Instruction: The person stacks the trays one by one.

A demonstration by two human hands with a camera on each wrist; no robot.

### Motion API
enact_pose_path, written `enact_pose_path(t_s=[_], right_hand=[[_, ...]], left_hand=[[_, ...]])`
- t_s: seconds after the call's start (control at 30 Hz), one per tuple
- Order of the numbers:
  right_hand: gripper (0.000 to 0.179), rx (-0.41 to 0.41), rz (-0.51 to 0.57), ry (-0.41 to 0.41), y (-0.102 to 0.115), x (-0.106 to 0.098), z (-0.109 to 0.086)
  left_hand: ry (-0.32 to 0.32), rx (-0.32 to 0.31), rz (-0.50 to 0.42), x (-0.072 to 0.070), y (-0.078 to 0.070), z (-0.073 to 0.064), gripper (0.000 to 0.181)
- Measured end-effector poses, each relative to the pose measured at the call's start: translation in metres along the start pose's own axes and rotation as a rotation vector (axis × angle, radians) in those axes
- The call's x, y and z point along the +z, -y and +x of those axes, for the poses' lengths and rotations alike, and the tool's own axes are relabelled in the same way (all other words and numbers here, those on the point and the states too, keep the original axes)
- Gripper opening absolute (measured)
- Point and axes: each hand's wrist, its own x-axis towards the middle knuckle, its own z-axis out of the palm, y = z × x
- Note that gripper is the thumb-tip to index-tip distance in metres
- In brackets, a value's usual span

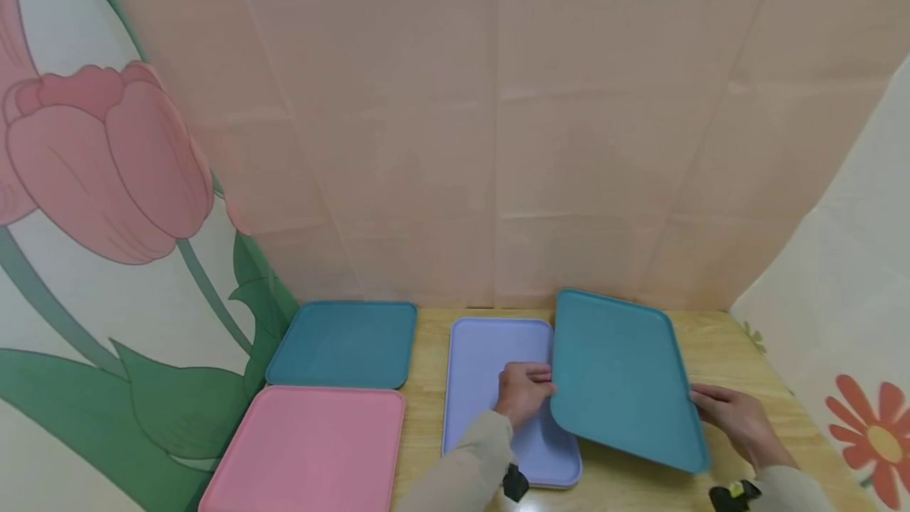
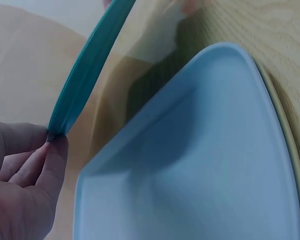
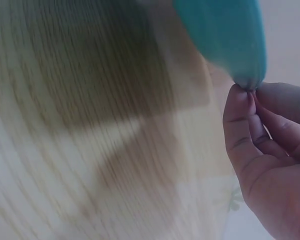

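Observation:
A teal tray is held up over the right part of the table, tilted, its left edge overlapping the lavender tray in the head view. My left hand pinches its left edge between thumb and fingers; the left wrist view shows this hand at the tray's rim. On the opposite edge, my right hand pinches the rim, thumb against fingertips in the right wrist view. Below my left hand lies the lavender tray, and a yellowish rim shows under its edge.
To the left, another teal tray lies at the back of the wooden table, with a pink tray in front of it. A beige sheet hangs behind the table. Walls with printed flowers stand on both sides.

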Motion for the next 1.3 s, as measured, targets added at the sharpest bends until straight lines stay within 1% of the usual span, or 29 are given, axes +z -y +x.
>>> enact_pose_path(t_s=[0.3,0.4,0.47,0.57,0.83,1.0,1.3], right_hand=[[0.055,-0.018,0.014,0.011,0.008,0.009,-0.002],[0.055,-0.016,0.002,0.01,0.01,0.012,-0.003],[0.055,-0.011,-0.014,0.004,0.012,0.014,-0.004],[0.055,-0.027,-0.028,0.007,0.014,0.016,-0.005],[0.052,-0.039,-0.004,0.005,0.015,0.023,-0.005],[0.053,-0.053,-0.031,0.004,0.015,0.027,-0.004],[0.054,-0.062,-0.071,-0.007,0.024,0.036,-0.008]], left_hand=[[0.016,0.003,0.009,-0.012,-0.002,0.0,0.027],[0.021,0.005,0.017,-0.015,-0.004,-0.001,0.027],[0.025,-0.006,0.014,-0.017,-0.004,-0.001,0.028],[0.023,-0.008,0.019,-0.02,-0.004,-0.002,0.027],[0.016,-0.018,0.011,-0.027,0.0,-0.002,0.026],[0.024,0.0,0.021,-0.031,0.002,-0.003,0.027],[0.033,-0.004,0.018,-0.042,0.004,-0.006,0.027]])
